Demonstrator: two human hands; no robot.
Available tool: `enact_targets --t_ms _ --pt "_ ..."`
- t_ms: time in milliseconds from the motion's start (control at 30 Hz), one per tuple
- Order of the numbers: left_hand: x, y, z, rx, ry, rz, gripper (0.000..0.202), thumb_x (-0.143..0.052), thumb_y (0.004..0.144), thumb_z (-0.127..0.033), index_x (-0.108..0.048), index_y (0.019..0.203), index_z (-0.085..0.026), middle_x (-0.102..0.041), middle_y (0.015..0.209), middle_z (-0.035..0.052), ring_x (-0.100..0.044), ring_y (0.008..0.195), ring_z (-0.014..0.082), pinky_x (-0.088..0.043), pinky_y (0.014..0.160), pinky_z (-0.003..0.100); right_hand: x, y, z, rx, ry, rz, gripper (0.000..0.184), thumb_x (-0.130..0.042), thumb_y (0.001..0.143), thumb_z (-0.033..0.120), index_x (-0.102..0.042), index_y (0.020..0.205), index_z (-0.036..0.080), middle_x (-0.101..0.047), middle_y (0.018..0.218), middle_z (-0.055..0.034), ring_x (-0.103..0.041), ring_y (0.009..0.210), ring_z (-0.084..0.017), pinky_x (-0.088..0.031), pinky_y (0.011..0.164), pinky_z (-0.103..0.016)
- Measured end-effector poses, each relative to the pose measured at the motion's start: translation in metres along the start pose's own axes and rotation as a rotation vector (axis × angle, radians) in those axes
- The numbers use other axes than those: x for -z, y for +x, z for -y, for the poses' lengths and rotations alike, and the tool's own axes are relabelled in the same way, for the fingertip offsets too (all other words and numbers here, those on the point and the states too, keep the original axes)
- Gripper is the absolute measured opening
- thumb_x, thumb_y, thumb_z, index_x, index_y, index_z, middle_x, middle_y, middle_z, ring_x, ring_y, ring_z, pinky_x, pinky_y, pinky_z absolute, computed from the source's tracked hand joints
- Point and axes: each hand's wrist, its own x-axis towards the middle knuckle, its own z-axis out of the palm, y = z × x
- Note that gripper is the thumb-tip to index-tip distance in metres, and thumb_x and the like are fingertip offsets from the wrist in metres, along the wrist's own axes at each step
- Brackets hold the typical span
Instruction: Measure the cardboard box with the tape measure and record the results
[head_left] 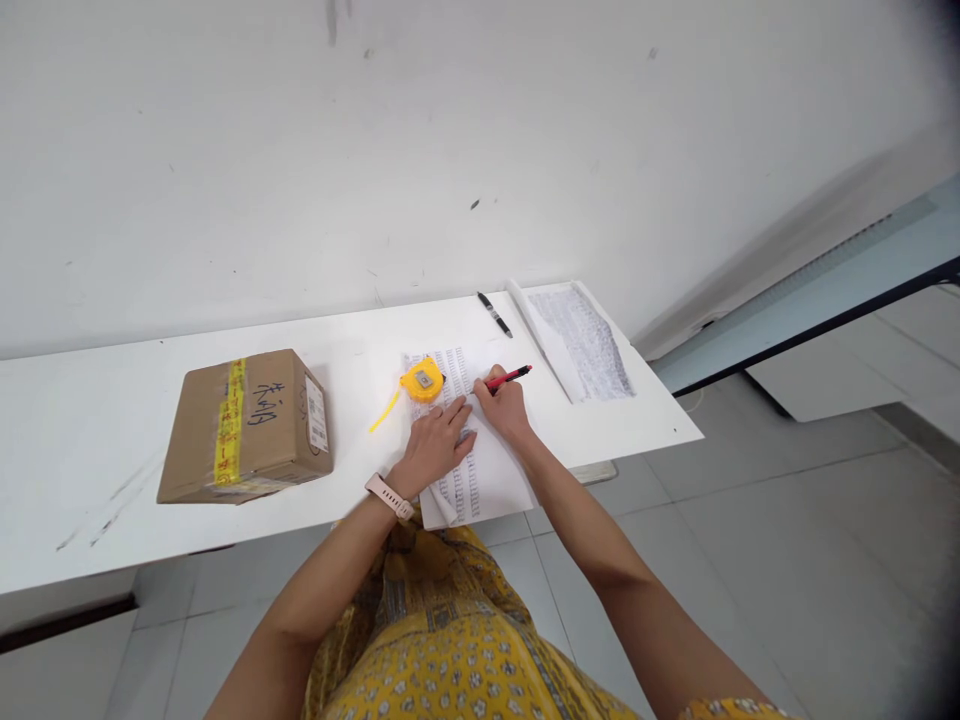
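My right hand [502,408] is closed around a red pen [511,377], its tip side down at a sheet of paper [495,480] with columns of handwriting. Flat on the same paper, fingers stretched out, lies my left hand [437,445], a light pink watch on its wrist. Just beyond the left fingers a yellow tape measure [422,381] rests on the sheet's upper part. A short length of its yellow blade sticks out to the left. The pen's point is hidden by my right fingers.
A taped cardboard box [270,420] stands on the white table [360,350] at the left. Behind my right hand lie a black pen [494,314] and a stack of written papers [585,340]. The wall [300,200] runs along the table's back edge.
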Motion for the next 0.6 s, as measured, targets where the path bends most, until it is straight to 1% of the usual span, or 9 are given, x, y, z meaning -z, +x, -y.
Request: enact_targets --t_ms 200,433,600 --pt "-0.0009 -0.0002 0.0001 -0.002 -0.015 -0.004 0.042 -0.053 0.095 -0.036 -0.056 0.135 -0.024 -0.054 0.145 0.0063 -0.063 0.106 0.0282 -0.056 0.078 0.040 0.0015 -0.0010 0.0013 -0.016 -0.005 0.000 0.023 -0.049 0.080 0.033 -0.032 0.066 0.026 -0.040 0.051 0.0065 -0.043 0.052 -0.015 -0.032 0.055 -0.028" --pt "0.0026 0.0002 -0.0006 0.002 0.001 0.009 0.041 -0.052 0.095 -0.036 -0.056 0.134 -0.023 -0.055 0.145 0.0063 -0.063 0.105 0.0277 -0.055 0.080 0.041 0.0018 -0.0005 0.0017 -0.002 -0.018 -0.006 0.021 -0.049 0.080 0.033 -0.034 0.066 0.026 -0.041 0.051 0.0064 -0.044 0.052 -0.016 -0.032 0.055 -0.028" --pt "0.0008 0.0003 -0.0005 0.001 0.007 0.000 0.042 -0.052 0.095 -0.036 -0.056 0.134 -0.021 -0.055 0.145 0.0063 -0.063 0.105 0.0277 -0.056 0.079 0.041 0.0009 -0.0003 0.0005 -0.007 -0.006 -0.002 0.023 -0.050 0.080 0.032 -0.033 0.066 0.026 -0.041 0.051 0.0071 -0.043 0.051 -0.015 -0.032 0.055 -0.028"
